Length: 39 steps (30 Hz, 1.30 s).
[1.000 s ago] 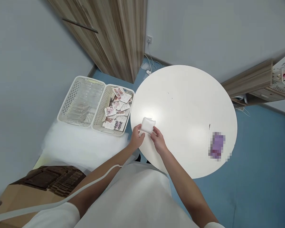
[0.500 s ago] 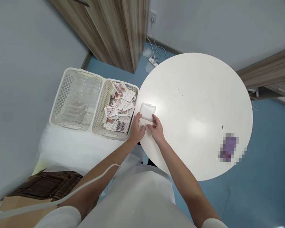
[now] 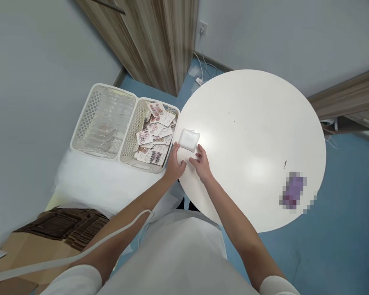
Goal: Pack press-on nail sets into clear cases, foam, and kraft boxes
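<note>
The white packet (image 3: 189, 140) lies on the round table (image 3: 252, 123), near its edge beside the 2 baskets (image 3: 103, 121). The left hand (image 3: 174, 164) and right hand (image 3: 202, 164) flank its near side, fingers loosely curled, neither clenched.

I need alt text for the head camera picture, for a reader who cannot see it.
The left hand and right hand are beside a small white packet on a round white table. To the left, one white basket holds clear plastic items and another holds printed cards.
</note>
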Tool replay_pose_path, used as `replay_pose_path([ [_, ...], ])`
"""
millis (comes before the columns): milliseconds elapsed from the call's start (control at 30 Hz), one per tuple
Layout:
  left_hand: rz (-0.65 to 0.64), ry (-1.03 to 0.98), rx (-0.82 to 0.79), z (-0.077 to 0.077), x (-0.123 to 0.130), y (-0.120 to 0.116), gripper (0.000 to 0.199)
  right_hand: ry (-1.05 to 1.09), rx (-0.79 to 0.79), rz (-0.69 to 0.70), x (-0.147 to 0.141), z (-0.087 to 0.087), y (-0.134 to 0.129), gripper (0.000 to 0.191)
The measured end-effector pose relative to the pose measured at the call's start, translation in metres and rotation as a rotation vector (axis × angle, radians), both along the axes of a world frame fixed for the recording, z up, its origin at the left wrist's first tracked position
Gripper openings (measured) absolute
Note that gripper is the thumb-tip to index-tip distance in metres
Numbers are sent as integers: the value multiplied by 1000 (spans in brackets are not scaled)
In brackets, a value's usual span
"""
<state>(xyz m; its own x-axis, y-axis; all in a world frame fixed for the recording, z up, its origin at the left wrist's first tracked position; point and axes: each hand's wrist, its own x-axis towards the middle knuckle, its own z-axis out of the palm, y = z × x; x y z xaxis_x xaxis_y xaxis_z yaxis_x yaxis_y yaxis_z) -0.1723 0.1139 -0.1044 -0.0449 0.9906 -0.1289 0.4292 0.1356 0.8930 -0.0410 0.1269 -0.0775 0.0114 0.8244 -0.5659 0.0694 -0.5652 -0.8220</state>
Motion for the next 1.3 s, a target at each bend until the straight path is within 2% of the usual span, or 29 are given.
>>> replay_pose_path([
  [133,-10,10,-17,8,2,-17,69,26,-53,23,18,14,-18,70],
  [233,-1,19,-8,20,5,-31,68,50,-35,40,34,27,-35,67],
  [367,25,-24,-40,37,8,-53,56,83,-27,80,50,38,-54,57],
  [500,-5,-69,-182,48,0,-80,38,155,-62,197,51,42,-68,42],
  [600,7,-1,-215,57,-14,-101,36,137,-55,316,39,43,-74,37],
  [700,11,62,-190,75,-32,-124,39,90,35,503,12,47,-79,36],
  [833,68,109,-149,105,-65,-166,43,28,196,834,-44,58,-90,37],
  [933,198,144,-115,126,-97,-215,45,-24,325,1104,-87,69,-108,37],
  [1000,300,151,-94,133,-120,-253,47,-88,387,1304,-110,74,-123,39],
  [1067,384,178,-92,134,-145,-289,51,-174,440,1515,-132,78,-138,40],
  [1167,497,344,-199,121,-178,-327,54,-357,622,1738,-172,84,-164,31],
  [1233,526,465,-314,108,-197,-339,61,-520,824,1737,-204,87,-182,22],
  [1300,502,506,-364,95,-209,-346,65,-664,1011,1629,-234,87,-199,23],
])
